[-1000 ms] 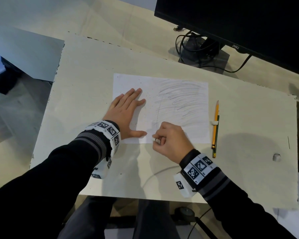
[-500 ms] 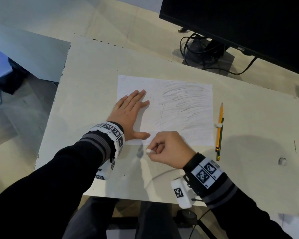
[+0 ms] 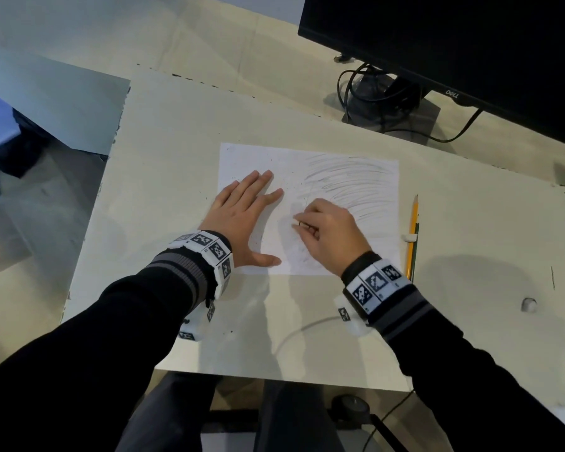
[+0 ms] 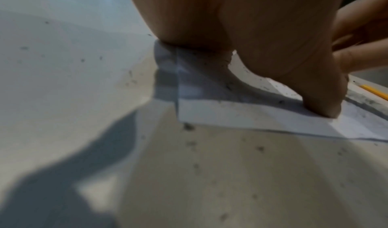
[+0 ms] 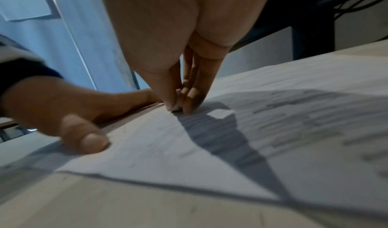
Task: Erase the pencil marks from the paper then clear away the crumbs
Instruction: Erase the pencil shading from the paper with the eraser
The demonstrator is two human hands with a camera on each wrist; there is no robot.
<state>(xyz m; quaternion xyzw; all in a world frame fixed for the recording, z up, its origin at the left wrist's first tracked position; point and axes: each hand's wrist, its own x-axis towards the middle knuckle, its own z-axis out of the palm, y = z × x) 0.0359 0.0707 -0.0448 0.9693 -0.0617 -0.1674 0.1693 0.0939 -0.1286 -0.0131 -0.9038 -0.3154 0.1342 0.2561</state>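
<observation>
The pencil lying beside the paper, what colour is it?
Yellow-orange pencil; the head view shows it best.

Left hand [image 3: 242,220] lies flat on the paper [image 3: 340,177]; right hand [image 3: 331,234] pinches a small eraser [image 3: 302,224] against it

Your bench [image 3: 177,151] carries the paper [image 3: 248,158], a pencil [image 3: 413,220] just right of it, scattered crumbs [image 3: 230,331], and the monitor [image 3: 470,44].

The paper [image 3: 346,177] is thin, matt white, greyed by pencil strokes. Under it the board [image 3: 177,132] looks matt, pale and rough-edged. The pencil [image 3: 413,220] is glossy yellow; the monitor [image 3: 470,44] is black plastic.
</observation>
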